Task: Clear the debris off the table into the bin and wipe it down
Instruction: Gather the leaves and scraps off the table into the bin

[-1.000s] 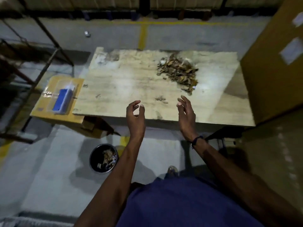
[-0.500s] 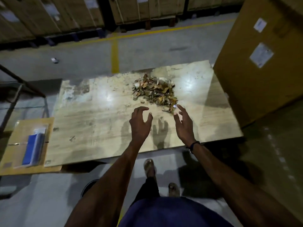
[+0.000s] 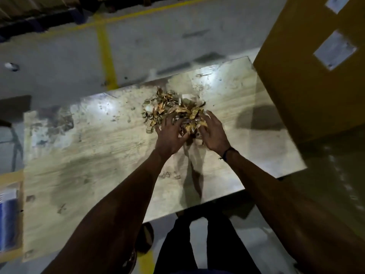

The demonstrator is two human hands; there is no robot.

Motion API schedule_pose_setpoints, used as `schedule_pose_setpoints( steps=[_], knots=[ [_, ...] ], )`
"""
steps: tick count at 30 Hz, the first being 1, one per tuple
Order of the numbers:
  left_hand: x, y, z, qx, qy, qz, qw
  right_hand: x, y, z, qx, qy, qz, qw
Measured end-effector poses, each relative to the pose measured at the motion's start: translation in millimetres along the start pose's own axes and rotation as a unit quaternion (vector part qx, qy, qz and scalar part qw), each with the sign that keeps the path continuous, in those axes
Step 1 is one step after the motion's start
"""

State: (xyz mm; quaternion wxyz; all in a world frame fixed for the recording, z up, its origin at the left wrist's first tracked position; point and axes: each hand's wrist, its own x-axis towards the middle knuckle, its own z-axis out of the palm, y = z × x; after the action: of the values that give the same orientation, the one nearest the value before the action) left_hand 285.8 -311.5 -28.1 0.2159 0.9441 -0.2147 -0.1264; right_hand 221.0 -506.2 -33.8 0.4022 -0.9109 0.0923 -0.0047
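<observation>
A heap of dry brown leaf and paper debris (image 3: 167,107) lies on the far middle of the pale wooden table (image 3: 88,155). My left hand (image 3: 169,135) and my right hand (image 3: 214,133) are cupped toward each other at the heap's near side. Their fingers are dug into the debris, with a clump pressed between the palms. A few small scraps (image 3: 167,175) lie on the table closer to me. Dirty smudges (image 3: 57,123) mark the far left of the tabletop. No bin shows in this view.
A tall cardboard box (image 3: 316,86) stands against the table's right end. A low yellow board with a blue packet (image 3: 7,220) sits at the left edge. My sandalled foot (image 3: 145,238) is under the near table edge. Grey floor with a yellow line (image 3: 104,50) lies beyond.
Both hands have moved forward from the near table edge to the heap and closed in around its near part. The view has shifted closer over the table, and the floor bin has left it.
</observation>
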Motion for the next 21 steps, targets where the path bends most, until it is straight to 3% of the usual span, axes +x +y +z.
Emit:
schedule_pose_setpoints(
  steps=[5, 13, 18, 21],
  knots=[
    [19.6, -21.8, 22.9, 0.023, -0.092, 0.012, 0.995, 26.6, 34.3, 27.1, -0.034, -0.085, -0.022, 0.996],
    [-25.7, -33.9, 39.6, 0.002, -0.085, 0.050, 0.995, -16.9, 37.6, 36.8, -0.049, -0.129, -0.059, 0.989],
    [-68.6, -30.7, 28.2, -0.004, -0.090, 0.056, 0.994, -49.3, 24.7, 23.5, -0.002, -0.092, -0.018, 0.996],
    [-83.2, -29.6, 16.1, 0.001, -0.029, 0.049, 0.998, -54.5, 22.8, 18.6, 0.007, -0.056, -0.005, 0.998]
  ],
)
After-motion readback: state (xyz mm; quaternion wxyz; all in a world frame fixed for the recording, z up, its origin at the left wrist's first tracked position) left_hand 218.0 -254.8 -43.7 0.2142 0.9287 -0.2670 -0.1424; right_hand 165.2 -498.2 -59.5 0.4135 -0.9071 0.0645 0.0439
